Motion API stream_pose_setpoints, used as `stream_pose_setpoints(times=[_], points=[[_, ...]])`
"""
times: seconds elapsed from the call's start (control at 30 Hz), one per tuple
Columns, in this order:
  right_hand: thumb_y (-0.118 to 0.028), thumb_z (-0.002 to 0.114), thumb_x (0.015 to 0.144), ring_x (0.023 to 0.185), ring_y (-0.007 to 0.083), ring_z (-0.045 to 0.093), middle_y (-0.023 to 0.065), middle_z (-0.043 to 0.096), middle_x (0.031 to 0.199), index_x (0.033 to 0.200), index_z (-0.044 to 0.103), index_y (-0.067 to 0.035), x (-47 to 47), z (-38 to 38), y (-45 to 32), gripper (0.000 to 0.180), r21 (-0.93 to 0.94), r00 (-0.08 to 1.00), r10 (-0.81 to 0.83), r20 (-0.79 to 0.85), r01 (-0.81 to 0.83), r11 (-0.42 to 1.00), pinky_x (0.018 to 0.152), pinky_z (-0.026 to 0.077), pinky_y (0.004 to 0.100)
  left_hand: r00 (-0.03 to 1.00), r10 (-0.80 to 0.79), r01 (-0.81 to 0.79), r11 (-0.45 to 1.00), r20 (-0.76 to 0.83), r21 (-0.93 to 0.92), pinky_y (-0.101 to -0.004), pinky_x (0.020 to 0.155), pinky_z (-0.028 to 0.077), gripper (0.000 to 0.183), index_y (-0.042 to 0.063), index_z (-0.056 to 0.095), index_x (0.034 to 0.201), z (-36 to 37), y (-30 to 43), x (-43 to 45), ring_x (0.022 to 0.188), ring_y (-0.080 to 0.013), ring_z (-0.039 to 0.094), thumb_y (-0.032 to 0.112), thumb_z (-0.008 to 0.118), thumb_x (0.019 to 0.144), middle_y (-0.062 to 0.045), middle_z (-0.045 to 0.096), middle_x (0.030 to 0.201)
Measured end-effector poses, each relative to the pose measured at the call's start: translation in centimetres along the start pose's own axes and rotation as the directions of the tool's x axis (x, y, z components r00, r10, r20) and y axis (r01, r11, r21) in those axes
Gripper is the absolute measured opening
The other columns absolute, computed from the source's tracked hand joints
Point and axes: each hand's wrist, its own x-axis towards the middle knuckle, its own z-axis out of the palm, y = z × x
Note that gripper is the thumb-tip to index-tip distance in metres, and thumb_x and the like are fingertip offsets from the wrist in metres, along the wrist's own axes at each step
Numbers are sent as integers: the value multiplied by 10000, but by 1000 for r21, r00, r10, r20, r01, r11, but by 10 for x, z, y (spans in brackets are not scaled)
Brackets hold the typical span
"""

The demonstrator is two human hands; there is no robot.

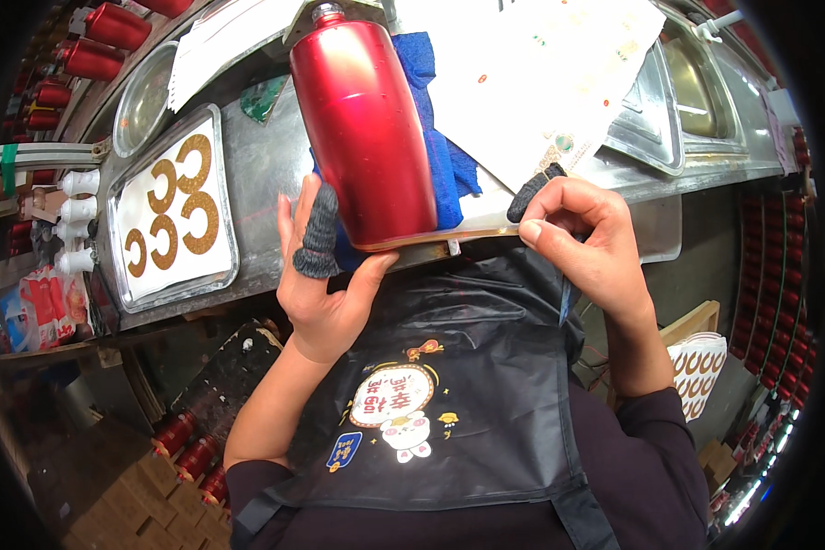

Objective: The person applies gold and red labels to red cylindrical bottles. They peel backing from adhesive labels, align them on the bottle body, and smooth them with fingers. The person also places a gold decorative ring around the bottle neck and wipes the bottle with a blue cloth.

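A glossy red bottle (361,130) lies on a blue cloth (447,172), its neck pointing away from me and its base towards me. My left hand (326,289) holds its lower left side, thumb at the base edge and fingers along the wall. Along that base edge runs a thin gold strip (478,234), stretching past the bottle to the right. Its far end is pinched between the thumb and index finger of my right hand (584,240). Each hand wears a black knitted finger cover. A small white tag (454,247) hangs below the strip.
Left on the metal table (261,179), a tray (230,271) holds several gold C-shaped decals (201,223) on white backing. A printed white sheet (509,82) covers the upper right, beside metal trays (650,117). White bottle-shaped parts (79,210) stand far left. Red bottles (773,295) line racks at right.
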Motion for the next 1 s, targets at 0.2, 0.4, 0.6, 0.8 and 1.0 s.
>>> stream_pose_setpoints(times=[0.2,0.4,0.6,0.8,1.0], points=[[-31,685,848,645,-13,464,-51,580,746,800,635,-15,5,-2,1,71,-1,1000,-16,-26,16,1000,572,342,167,998,6,-10,997,55,77,-649,1139,239,583,-83,580,1299,-4,-1,-25,1347,-418,503,80,818,792,-268,520,1442],[-54,708,854,649,-3,504,-31,585,779,825,657,2,-3,-4,-11,81,-59,998,-58,-27,56,997,569,375,169,998,22,-26,998,62,64,-664,1123,246,556,-84,591,1290,3,0,-29,1319,-407,535,74,805,801,-251,528,1440],[-56,695,845,634,1,461,-39,551,755,783,630,-8,-12,1,-20,102,-91,973,-230,-26,227,970,567,334,180,993,89,-95,991,72,94,-672,1121,238,557,-96,592,1279,1,-1,-25,1297,-404,554,65,805,791,-253,539,1426],[-49,687,879,631,-5,485,-34,589,774,830,644,-6,0,-3,0,78,-5,992,-102,-76,102,995,548,354,166,991,117,-124,983,63,137,-680,1122,221,515,-78,625,1231,2,3,-24,1274,-411,572,63,811,772,-248,554,1412],[-47,696,882,644,-10,500,-27,612,808,838,655,-1,1,-5,12,77,31,998,-17,-65,19,999,556,369,161,980,186,-195,961,68,198,-682,1119,220,411,-21,688,1146,-1,6,-15,1276,-415,571,60,811,763,-247,557,1409]])
